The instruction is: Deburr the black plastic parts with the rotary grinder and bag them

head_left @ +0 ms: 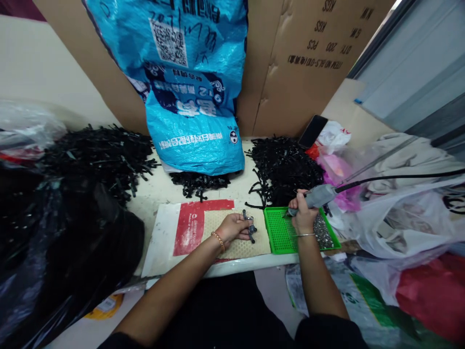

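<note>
Left hand (234, 229): pinched black plastic parts (251, 230) over the beige pad (232, 249); count unclear.
Right hand (303, 214): gripped a grey corded screwdriver (320, 197); tip indistinct.
Green perforated tray (274, 238): lay at the left hand's three o'clock, partly hidden.
Blue sack (198, 131): eleven o'clock, top cut off.

The tray (279, 233), apparently holding screws (324, 232), lies right of the pad (256, 248).

a coppery-gold bracelet of small rounded links (218, 241) circles the left wrist (224, 242); a slim, silvery metal bangle (306, 235) rings the right wrist (305, 230). the black fabric left sleeve (124, 341) at seven o'clock and black fabric right sleeve (330, 334) at five leave the forearms bare; plain black cloth (216, 310) shows at six.
</note>
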The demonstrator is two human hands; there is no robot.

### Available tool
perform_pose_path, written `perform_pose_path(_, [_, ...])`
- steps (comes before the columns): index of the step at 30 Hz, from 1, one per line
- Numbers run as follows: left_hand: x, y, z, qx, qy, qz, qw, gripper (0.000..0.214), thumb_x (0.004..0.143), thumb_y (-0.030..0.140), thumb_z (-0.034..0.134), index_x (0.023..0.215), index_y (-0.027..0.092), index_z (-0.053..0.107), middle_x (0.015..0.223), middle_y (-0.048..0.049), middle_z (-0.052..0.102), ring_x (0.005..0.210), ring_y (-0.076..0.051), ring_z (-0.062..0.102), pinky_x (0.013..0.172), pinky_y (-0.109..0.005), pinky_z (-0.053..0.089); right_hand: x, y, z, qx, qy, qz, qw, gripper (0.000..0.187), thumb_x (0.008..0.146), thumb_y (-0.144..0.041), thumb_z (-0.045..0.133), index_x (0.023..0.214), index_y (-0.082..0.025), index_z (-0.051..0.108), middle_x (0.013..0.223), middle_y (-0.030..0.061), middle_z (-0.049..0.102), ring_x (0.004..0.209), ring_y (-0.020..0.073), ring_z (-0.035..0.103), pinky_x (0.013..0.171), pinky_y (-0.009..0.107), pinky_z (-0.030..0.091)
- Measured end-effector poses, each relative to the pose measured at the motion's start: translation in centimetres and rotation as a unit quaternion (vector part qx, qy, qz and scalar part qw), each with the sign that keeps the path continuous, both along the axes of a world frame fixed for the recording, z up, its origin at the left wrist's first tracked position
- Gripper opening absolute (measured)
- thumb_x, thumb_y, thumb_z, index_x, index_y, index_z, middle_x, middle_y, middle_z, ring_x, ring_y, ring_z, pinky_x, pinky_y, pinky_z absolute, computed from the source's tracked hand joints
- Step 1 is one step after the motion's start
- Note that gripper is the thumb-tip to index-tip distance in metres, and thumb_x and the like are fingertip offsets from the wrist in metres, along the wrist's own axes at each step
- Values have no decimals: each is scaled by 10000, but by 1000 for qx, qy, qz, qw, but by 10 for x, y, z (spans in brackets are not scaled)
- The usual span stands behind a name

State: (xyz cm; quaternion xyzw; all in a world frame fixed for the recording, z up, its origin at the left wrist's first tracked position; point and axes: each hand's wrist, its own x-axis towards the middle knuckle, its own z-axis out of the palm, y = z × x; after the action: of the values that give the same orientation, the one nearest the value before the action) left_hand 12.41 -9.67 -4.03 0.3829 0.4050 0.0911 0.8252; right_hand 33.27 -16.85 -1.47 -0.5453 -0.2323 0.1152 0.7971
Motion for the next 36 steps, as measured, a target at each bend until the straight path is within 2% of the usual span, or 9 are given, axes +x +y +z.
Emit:
perform_pose_path(5, [0, 0, 2, 1, 4, -1, 1000, 293, 726, 256, 812, 821, 101, 582, 795, -123, 723, 628, -172, 698, 541, -242, 570, -1, 0, -1, -11, -14, -4, 1000, 287, 722, -375, 743, 863, -179, 589, 485, -93, 442, 411, 68, 399, 433, 214, 366])
perform_pose_path(11, [1, -1, 8, -3, 11, 7, 1000, 219, 775, 181, 758, 823, 104, 559, 786, -122, 722, 620, -169, 695, 537, -248, 576, 0, -1, -1, -14, -9, -2, 1000, 284, 723, -371, 743, 868, -179, 592, 478, -94, 434, 408, 70, 401, 431, 213, 366])
perform_pose_path(21, [0, 0, 7, -4, 6, 1, 1000, 116, 830, 123, 681, 838, 98, 568, 783, -114, 719, 616, -159, 691, 539, -246, 578, 0, -3, -2, -21, -29, 1, 999, 280, 726, -369, 742, 876, -184, 594, 500, -91, 449, 414, 73, 415, 440, 220, 382])
perform_pose_path(33, [1, 0, 7, -12, 7, 4, 1000, 200, 788, 163, 742, 833, 99, 559, 773, -104, 710, 624, -160, 693, 531, -238, 575, 1, -2, -8, -20, -29, 14, 999, 256, 717, -346, 750, 825, -195, 573, 539, -83, 470, 417, 69, 418, 436, 223, 374])
perform_pose_path(36, [2, 1, 5, -14, 3, 2, 1000, 227, 771, 186, 765, 840, 94, 569, 791, -114, 711, 634, -165, 697, 534, -235, 572, -1, -3, 0, -22, -30, 7, 999, 266, 723, -347, 741, 883, -189, 600, 525, -87, 463, 427, 70, 423, 452, 223, 378])
